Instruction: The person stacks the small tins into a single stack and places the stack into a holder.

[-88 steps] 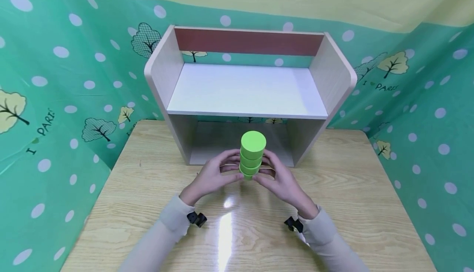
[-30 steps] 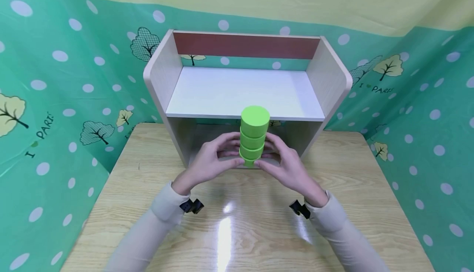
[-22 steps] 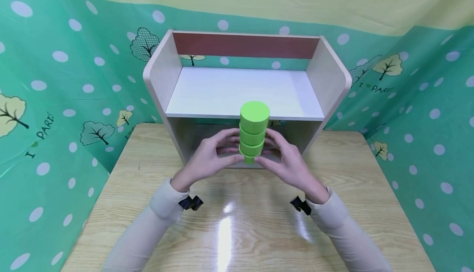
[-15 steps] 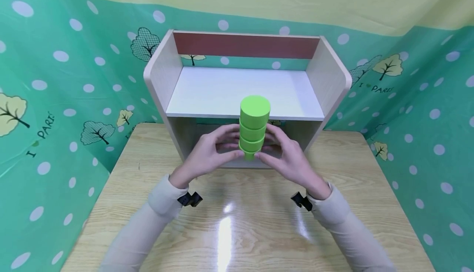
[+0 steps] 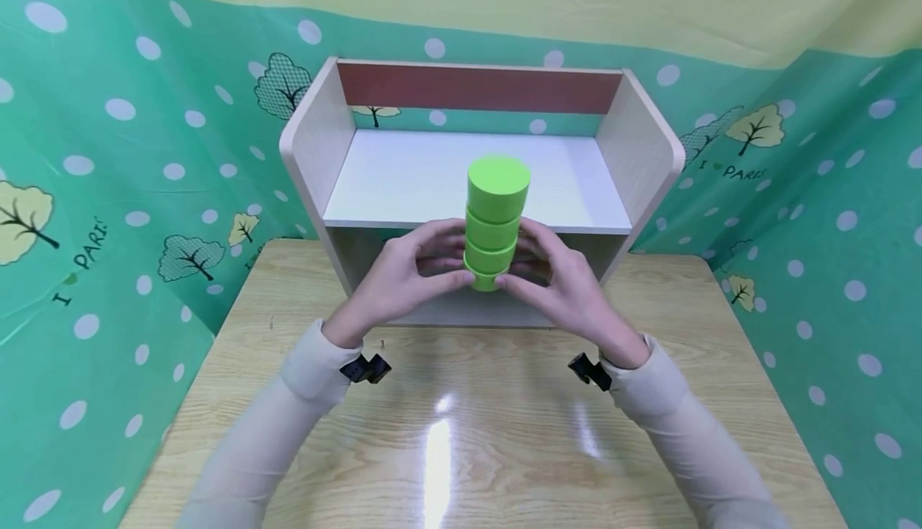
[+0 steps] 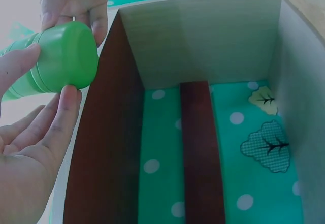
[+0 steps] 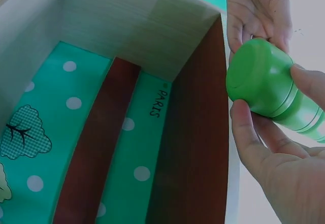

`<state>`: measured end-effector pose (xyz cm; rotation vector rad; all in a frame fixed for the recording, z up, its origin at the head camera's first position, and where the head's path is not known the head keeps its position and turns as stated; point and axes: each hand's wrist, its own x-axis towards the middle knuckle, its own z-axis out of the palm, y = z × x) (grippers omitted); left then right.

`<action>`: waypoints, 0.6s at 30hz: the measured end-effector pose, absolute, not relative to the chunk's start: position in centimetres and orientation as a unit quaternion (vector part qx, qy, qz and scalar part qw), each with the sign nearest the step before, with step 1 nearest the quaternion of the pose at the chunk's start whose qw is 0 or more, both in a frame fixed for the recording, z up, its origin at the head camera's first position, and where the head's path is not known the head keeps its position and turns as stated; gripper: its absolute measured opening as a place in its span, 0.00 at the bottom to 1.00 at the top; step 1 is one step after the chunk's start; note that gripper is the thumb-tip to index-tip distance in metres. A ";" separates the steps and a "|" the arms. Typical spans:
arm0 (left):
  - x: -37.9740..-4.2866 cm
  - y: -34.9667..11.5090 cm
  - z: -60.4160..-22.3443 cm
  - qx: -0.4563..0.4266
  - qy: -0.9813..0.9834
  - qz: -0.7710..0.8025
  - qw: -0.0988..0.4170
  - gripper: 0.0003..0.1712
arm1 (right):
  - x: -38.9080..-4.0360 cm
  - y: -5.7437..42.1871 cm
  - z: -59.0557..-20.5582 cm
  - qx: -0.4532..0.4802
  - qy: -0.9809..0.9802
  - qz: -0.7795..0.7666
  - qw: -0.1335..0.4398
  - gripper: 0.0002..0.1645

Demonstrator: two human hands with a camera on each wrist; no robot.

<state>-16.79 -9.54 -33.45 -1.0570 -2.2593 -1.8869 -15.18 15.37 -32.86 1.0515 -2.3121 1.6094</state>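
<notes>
A bright green upright column of several stacked round sections (image 5: pixel 493 234) hangs above the table, in front of the shelf unit. Its flat top overlaps the upper shelf in the head view. My left hand (image 5: pixel 406 273) grips it from the left, thumb at the lowest section and fingers around the far side. From the right, my right hand (image 5: pixel 565 285) holds it in the same way, the two thumbs close together. In the left wrist view the smooth bottom of the green column (image 6: pixel 76 56) faces the camera, and fingertips press its edge. The right wrist view also shows this green end (image 7: pixel 259 74).
Behind the hands stands a two-level shelf unit (image 5: pixel 331 137) with pale sides, a white upper shelf (image 5: pixel 418 181) and a reddish-brown back rail (image 5: pixel 479 87). It rests on a wood-grain table (image 5: pixel 504 433). A green dotted curtain (image 5: pixel 115 273) hangs around the back and sides.
Both hands have raised the green column and carried it forward, from low before the lower compartment up to the level of the upper shelf. The grip looks the same.
</notes>
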 end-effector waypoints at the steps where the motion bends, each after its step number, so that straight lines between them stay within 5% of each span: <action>1: -16.9 -9.6 -33.3 -0.337 -0.723 -0.603 0.006 0.35 | -15.3 15.4 -32.7 0.348 -0.768 0.534 0.068 0.45; 18: -18.2 -9.8 -30.3 -0.321 -0.738 -0.594 0.009 0.35 | -16.8 15.1 -29.8 0.350 -0.764 0.538 0.068 0.45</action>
